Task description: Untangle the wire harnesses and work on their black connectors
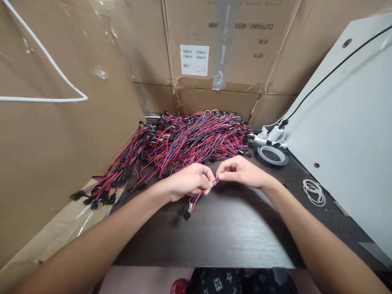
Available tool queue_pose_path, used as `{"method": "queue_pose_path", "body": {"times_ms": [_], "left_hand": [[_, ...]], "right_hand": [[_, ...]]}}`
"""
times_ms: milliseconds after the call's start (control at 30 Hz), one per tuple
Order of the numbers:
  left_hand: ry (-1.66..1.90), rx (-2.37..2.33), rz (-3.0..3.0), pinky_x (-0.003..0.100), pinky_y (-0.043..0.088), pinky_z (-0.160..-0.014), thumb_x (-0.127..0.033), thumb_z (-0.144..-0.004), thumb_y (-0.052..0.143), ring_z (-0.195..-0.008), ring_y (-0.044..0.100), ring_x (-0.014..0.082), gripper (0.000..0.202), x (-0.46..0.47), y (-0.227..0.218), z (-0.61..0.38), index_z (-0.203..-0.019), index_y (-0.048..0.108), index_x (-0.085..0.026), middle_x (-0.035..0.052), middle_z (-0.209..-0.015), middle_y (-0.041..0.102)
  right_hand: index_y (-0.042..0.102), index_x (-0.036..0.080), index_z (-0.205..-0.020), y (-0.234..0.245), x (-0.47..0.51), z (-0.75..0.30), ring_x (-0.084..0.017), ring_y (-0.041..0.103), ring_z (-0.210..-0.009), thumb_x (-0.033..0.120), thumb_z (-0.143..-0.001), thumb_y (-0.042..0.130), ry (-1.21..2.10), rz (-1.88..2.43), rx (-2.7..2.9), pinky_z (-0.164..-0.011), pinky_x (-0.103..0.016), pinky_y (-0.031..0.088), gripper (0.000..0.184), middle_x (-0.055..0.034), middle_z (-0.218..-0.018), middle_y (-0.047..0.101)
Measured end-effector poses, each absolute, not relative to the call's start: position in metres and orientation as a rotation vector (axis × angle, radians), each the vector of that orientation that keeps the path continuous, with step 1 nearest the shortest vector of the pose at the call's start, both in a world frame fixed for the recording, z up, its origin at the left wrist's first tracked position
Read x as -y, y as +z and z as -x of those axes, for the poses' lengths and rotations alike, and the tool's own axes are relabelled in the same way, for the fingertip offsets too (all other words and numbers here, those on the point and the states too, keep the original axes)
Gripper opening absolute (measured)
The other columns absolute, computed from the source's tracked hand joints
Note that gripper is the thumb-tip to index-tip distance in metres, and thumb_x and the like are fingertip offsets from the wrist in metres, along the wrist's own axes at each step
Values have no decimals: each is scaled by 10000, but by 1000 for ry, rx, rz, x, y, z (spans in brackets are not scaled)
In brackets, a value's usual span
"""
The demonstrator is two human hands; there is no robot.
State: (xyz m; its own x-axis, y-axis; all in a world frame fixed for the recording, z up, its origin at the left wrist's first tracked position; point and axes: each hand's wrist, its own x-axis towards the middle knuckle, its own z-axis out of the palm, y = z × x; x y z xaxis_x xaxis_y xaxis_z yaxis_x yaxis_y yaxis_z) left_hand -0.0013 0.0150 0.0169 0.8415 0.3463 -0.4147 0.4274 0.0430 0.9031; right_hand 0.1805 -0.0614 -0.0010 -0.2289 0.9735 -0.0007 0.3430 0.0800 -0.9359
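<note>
Fingers of both hands pinching thin red-blue wire lead, black connector dangling

Both forearms reach in from the near edge, converging at centre. Left hand curled, thumb and fingertips pinched together. Right hand palm down, thumb and forefinger pinched, tips meeting the left's.

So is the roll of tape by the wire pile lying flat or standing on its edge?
Lying flat: the tape roll rests on the dark table with its round hole facing up, beside the wire pile.
</note>
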Motion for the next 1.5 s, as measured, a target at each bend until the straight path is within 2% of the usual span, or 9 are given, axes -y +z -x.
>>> {"method": "queue_pose_path", "body": {"times_ms": [67, 167, 367, 667, 1000, 1133, 1267, 1400, 1500], "left_hand": [[-112, -593, -1360, 152, 99, -329, -112, -679, 519, -314, 205, 9, 91, -17, 18, 2, -766, 502, -133, -22, -507, 529], [-103, -587, -1344, 140, 106, -296, -118, -687, 542, -295, 243, 6, 98, -16, 15, 2, -774, 496, -124, 20, -556, 591], [-68, -636, -1372, 152, 367, -323, -113, -730, 501, -379, 519, 86, 98, -8, 11, 1, -771, 419, -149, 51, -646, 643], [-5, -788, -1685, 138, 209, -295, -131, -770, 485, -315, 346, 34, 33, -8, 14, -2, -784, 515, -132, -48, -513, 495], [125, -761, -2240, 206, 349, -439, -168, -764, 496, -418, 484, 101, 134, -15, -5, -2, -677, 590, -128, 14, -542, 584], [132, -776, -2287, 218, 367, -498, -127, -744, 494, -477, 520, 122, 136, -14, -3, -2, -667, 606, -126, 23, -540, 592], [126, -751, -2311, 222, 368, -516, -114, -737, 485, -494, 528, 128, 144, -14, -1, -2, -660, 605, -129, 21, -538, 593], [101, -772, -2318, 214, 360, -497, -127, -741, 480, -474, 511, 119, 148, -15, -3, -3, -640, 588, -130, 20, -526, 589], [57, -764, -2289, 206, 353, -463, -143, -758, 471, -453, 504, 112, 143, -15, -3, -4, -663, 576, -126, 25, -535, 598]], "right_hand": [[653, 99, -747, 0, 62, -182, -90, 443, -561, 331, -747, 649, 1143, 1310, 1633, -552, -224, 350, 232, -4, -613, 561], [655, 102, -747, 1, 62, -182, -95, 469, -581, 321, -747, 652, 1164, 1286, 1625, -573, -228, 367, 219, -12, -640, 589], [642, 104, -729, 0, 61, -180, -87, 446, -559, 327, -754, 644, 1180, 1283, 1625, -557, -226, 357, 225, -3, -616, 571], [624, 104, -743, -6, 59, -185, -78, 398, -550, 344, -748, 640, 1149, 1357, 1637, -523, -215, 311, 241, 13, -598, 508], [589, 105, -748, -15, 53, -178, -75, 365, -528, 297, -782, 559, 1115, 1471, 1759, -506, -205, 306, 197, 31, -573, 459], [610, 114, -797, -5, 58, -170, -123, 493, -628, 164, -797, 516, 843, 1660, 1919, -620, -256, 407, 106, -24, -677, 569], [629, 164, -923, 28, 98, -161, -254, 496, -1063, 144, -771, 580, 328, 1812, 2115, -913, -395, 403, 160, -117, -1139, 551], [580, 246, -997, 45, 164, -155, -229, 505, -1112, 233, -897, 462, 195, 1697, 1990, -926, -372, 430, 154, -72, -1235, 504], [556, 294, -942, 18, 224, -163, -288, 528, -1058, 224, -873, 486, -135, 1841, 1476, -888, -471, 430, 121, -56, -1174, 528]]}}
